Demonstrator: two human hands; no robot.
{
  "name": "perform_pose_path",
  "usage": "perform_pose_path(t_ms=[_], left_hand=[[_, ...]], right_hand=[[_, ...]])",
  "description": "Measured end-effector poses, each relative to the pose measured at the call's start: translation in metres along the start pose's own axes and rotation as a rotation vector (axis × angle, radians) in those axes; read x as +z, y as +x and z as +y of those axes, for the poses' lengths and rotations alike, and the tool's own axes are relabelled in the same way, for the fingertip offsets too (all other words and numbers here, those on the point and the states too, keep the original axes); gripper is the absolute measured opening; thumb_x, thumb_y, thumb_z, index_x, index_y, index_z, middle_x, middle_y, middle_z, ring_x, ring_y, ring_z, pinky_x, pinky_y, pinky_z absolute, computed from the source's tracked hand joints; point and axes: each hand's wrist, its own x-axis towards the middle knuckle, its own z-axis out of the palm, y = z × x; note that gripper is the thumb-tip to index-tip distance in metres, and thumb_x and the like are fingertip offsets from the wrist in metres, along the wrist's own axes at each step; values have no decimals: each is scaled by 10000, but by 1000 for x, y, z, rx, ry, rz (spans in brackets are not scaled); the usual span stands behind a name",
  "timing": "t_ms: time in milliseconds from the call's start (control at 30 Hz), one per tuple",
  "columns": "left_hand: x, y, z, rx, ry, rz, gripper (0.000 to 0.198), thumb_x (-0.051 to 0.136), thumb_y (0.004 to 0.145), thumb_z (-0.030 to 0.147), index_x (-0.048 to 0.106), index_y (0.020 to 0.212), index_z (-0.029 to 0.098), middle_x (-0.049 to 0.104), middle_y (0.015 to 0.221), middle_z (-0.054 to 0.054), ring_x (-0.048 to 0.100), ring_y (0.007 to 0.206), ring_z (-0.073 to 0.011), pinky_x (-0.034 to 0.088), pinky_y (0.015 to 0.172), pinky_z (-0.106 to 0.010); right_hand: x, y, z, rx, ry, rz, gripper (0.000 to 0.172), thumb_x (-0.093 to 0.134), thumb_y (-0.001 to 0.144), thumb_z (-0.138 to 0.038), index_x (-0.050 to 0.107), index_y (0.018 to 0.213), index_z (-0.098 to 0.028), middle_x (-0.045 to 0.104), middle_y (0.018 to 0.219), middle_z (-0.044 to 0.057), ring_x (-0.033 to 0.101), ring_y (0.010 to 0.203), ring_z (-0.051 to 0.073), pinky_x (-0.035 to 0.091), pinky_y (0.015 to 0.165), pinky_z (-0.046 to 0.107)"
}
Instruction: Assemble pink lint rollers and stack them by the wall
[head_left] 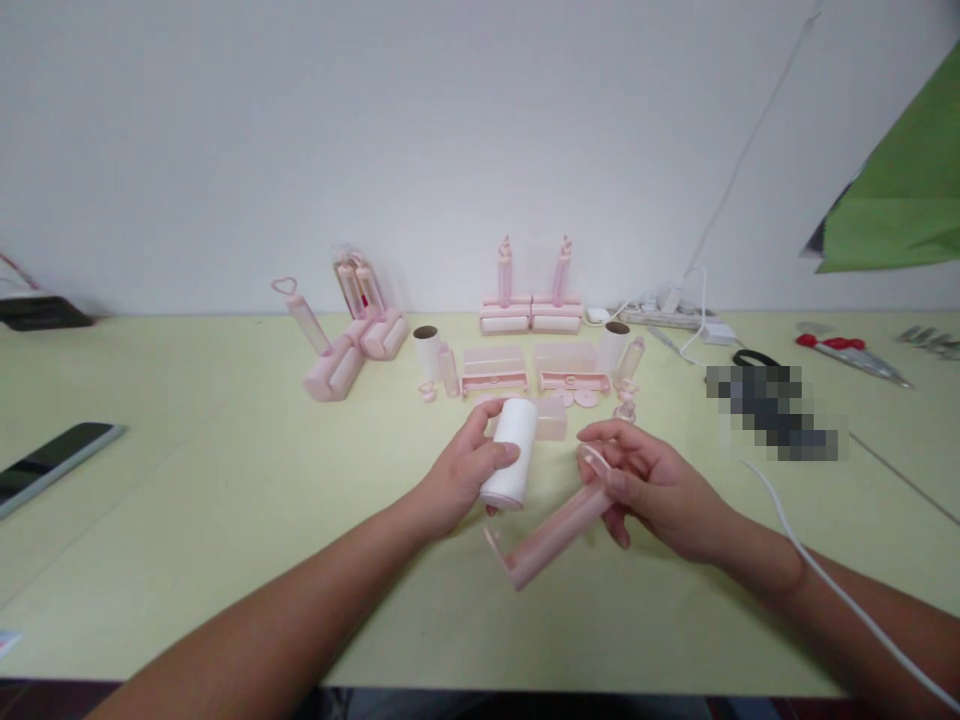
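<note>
My left hand (pixel 469 465) is wrapped round a white paper roll (pixel 511 455), held tilted a little above the table, with a pink edge at its lower end. In my right hand (pixel 652 485) is a pink plastic roller holder (pixel 559 535), gripped at its upper right end. It slants down to the left, its trough empty and its raised end pieces showing. The roll and the holder are close but apart. Behind them lies a clear pinkish cover (pixel 551 418), partly hidden by the roll and my left hand.
Pink holder parts (pixel 495 383), pink discs (pixel 585 398) and upright rolls (pixel 427 350) stand beyond my hands. Assembled pink rollers are at the back (pixel 505 317) and left (pixel 334 370). A phone (pixel 56 460) lies left; red-handled scissors (pixel 855 355) and a white cable (pixel 825 580) lie right.
</note>
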Motion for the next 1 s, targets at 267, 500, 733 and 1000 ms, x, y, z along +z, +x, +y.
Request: perform_pose_path(t_ms=[267, 500, 733, 1000], left_hand=[[-5, 1, -1, -15, 11, -63, 750, 680, 773, 367, 351, 1436, 247, 572, 833, -7, 545, 600, -125, 392, 517, -206], [-3, 0, -1, -57, -11, -164, 850, 727, 763, 366, 343, 1504, 203, 618, 1039, -67, 528, 689, -118, 353, 578, -210], [-4, 0, -3, -58, 4, -233, 841, 722, 772, 347, 347, 1512, 203, 579, 1258, -92, 550, 902, -177, 400, 693, -236], [-7, 0, -1, -83, 52, -344, 816, 697, 793, 351, 300, 1498, 250, 599, 1037, -58, 543, 739, -140, 370, 585, -209]], right_hand=[[-2, 7, 10, 44, -5, 143, 344, 735, 839, -346, 540, 1072, -184, 630, 819, -2, 597, 537, 96, 546, 436, 216], [-2, 9, 12, 67, -7, 181, 387, 747, 818, -379, 528, 1073, -188, 671, 886, 28, 618, 552, 105, 564, 470, 247], [1, 8, 11, 89, -2, 215, 436, 756, 799, -401, 505, 1095, -203, 659, 907, 17, 638, 556, 118, 590, 505, 297], [5, 5, 10, 130, -22, 228, 415, 732, 827, -390, 493, 1118, -215, 607, 818, -28, 637, 569, 118, 593, 497, 284]])
